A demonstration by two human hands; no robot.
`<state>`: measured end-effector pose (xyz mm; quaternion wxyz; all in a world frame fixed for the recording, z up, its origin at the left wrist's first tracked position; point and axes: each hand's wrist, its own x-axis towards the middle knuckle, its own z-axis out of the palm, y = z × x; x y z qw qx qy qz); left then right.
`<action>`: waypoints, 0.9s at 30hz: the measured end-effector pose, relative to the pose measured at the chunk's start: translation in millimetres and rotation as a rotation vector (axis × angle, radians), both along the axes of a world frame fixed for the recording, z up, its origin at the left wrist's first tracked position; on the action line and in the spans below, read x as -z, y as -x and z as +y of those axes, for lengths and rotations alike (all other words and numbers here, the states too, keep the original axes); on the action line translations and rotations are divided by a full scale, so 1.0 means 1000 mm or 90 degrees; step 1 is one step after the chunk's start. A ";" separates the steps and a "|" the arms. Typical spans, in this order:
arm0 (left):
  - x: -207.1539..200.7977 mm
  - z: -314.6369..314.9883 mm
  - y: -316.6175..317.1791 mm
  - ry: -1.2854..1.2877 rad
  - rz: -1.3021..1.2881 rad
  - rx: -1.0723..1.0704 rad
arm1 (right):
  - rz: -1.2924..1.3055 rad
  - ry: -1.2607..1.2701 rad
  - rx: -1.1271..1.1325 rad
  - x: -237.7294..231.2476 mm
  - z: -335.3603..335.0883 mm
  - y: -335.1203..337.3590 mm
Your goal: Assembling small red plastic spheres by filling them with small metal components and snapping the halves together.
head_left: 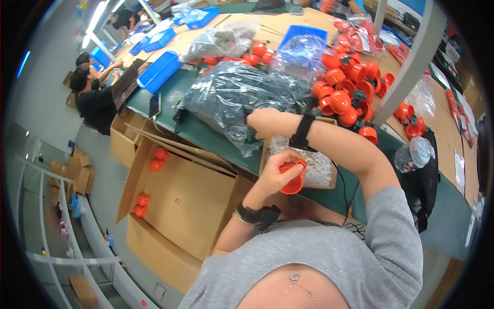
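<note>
My left hand [278, 172] grips a red plastic cup-shaped part [292, 184], its round opening tilted up, the thumb over its rim. My right hand [264, 122] reaches across to a clear plastic bag [221, 95] full of dark pieces. Its fingers curl in at the bag's edge, and what they hold is hidden. Below that forearm stands an open cardboard box [334, 172] of small clear-white pieces, right beside my left hand. A pile of red cup-shaped parts [340, 102], several with dark fittings on them, lies to the right of the bag.
An open carton [177, 206] with a few red parts sits left of my body. Blue bins [159, 72], a phone [155, 105] and bags share the green-topped table. A white post [411, 67] rises at the right. Other people work farther off.
</note>
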<state>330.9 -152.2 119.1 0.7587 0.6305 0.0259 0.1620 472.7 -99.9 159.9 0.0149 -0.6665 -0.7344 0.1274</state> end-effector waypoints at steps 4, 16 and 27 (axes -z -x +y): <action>-0.002 -0.003 -0.004 0.004 0.022 -0.012 | -0.068 -0.003 0.032 0.015 0.005 0.004; -0.004 -0.002 -0.007 0.017 0.030 -0.079 | 0.351 -0.261 0.083 -0.025 -0.057 -0.042; -0.001 0.001 -0.011 0.124 -0.010 -0.207 | 0.306 -0.136 0.137 0.007 -0.168 -0.057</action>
